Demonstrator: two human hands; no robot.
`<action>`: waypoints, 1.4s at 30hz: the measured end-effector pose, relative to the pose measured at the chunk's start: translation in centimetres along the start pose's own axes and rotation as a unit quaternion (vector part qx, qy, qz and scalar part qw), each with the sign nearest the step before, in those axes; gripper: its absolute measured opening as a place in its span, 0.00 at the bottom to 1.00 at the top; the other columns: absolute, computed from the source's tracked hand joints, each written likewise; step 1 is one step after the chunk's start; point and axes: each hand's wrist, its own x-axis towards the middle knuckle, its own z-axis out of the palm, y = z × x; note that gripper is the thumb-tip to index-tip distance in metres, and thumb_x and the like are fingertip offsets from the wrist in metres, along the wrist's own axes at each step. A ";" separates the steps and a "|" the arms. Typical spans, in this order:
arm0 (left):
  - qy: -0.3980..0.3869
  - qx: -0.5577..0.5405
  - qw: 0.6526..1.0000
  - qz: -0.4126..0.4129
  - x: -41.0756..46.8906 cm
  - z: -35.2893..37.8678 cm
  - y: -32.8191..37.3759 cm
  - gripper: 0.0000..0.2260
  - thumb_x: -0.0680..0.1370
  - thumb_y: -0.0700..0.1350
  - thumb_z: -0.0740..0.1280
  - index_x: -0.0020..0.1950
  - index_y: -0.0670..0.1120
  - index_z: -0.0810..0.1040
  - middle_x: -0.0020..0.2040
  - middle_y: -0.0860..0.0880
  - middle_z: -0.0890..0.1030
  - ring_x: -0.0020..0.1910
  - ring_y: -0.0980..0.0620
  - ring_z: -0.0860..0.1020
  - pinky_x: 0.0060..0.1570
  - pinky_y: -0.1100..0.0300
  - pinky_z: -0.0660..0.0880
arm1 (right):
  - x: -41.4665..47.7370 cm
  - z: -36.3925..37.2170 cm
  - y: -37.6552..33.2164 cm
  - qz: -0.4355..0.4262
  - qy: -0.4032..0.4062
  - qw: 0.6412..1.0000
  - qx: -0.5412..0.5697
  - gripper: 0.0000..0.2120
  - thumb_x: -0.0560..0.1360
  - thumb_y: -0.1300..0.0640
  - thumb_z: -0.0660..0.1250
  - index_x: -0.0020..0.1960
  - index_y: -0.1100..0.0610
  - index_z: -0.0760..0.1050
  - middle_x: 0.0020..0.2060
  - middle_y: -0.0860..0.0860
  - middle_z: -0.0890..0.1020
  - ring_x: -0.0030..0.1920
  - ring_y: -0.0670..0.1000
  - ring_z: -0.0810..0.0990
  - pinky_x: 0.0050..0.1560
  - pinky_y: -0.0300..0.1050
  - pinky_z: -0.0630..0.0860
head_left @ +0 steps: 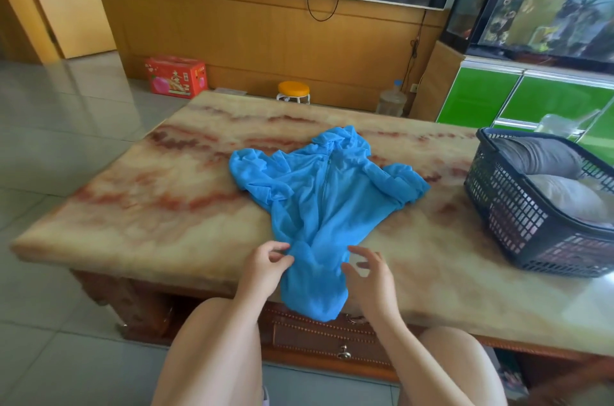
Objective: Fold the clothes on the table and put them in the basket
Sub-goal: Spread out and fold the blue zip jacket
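While the blue jacket lies rumpled and unfolded across the middle of the tabletop, zip up, hood toward the far side and hem hanging over the near edge, the left hand pinches the cloth at the hem's left side. The right hand is just beside the hem's right side, fingers spread and loose, holding nothing. At the tabletop's right end stands the dark basket, with grey and pale clothes inside.
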 end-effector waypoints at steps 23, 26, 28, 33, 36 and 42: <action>0.020 -0.118 0.993 -0.015 -1.7 -1.2 0.8 0.05 0.69 0.49 0.68 0.40 0.51 0.82 0.43 0.52 0.83 0.47 0.52 0.80 0.52 0.53 0.76 | 1.5 2.4 -1.9 0.031 -0.001 0.999 -0.010 0.05 0.74 0.60 0.69 0.46 0.52 0.82 0.44 0.49 0.82 0.38 0.48 0.79 0.38 0.43 0.75; 0.069 -0.110 0.991 0.018 -1.6 -1.4 0.5 0.09 0.67 0.49 0.76 0.43 0.48 0.81 0.45 0.51 0.82 0.47 0.53 0.78 0.50 0.57 0.74 | 0.6 -0.2 -2.0 -0.024 0.062 0.998 0.016 0.09 0.75 0.62 0.67 0.43 0.49 0.80 0.42 0.48 0.82 0.40 0.50 0.81 0.39 0.45 0.79; 0.116 -0.092 0.988 0.034 -1.6 -1.6 0.6 0.09 0.70 0.40 0.74 0.48 0.47 0.79 0.48 0.49 0.80 0.48 0.53 0.77 0.50 0.59 0.73 | 0.0 -2.3 -1.9 -0.051 0.090 0.993 0.049 0.10 0.75 0.66 0.65 0.42 0.52 0.79 0.43 0.50 0.80 0.40 0.51 0.80 0.36 0.42 0.80; 0.172 -0.087 0.980 0.045 -1.6 -2.1 0.5 0.17 0.73 0.30 0.59 0.54 0.46 0.77 0.50 0.49 0.80 0.32 0.53 0.73 0.31 0.66 0.71 | -0.4 -5.2 -0.5 -0.080 0.139 0.985 -0.063 0.11 0.75 0.66 0.65 0.42 0.51 0.79 0.43 0.45 0.74 0.41 0.46 0.76 0.35 0.38 0.70; 0.169 -0.064 0.983 0.036 -1.6 -2.0 0.4 0.14 0.74 0.31 0.60 0.55 0.44 0.77 0.48 0.48 0.79 0.30 0.54 0.71 0.28 0.69 0.67 | -0.1 -4.5 0.5 -0.057 0.098 0.982 -0.149 0.07 0.74 0.58 0.69 0.51 0.50 0.79 0.56 0.46 0.72 0.45 0.48 0.76 0.42 0.44 0.73; 0.144 0.013 0.989 0.041 -1.8 -1.9 0.2 0.09 0.71 0.36 0.72 0.49 0.42 0.75 0.49 0.48 0.75 0.40 0.53 0.74 0.33 0.66 0.64 | -0.8 -2.3 1.7 0.032 -0.007 0.999 -0.001 0.28 0.74 0.60 0.71 0.70 0.56 0.65 0.59 0.53 0.76 0.49 0.48 0.77 0.46 0.39 0.72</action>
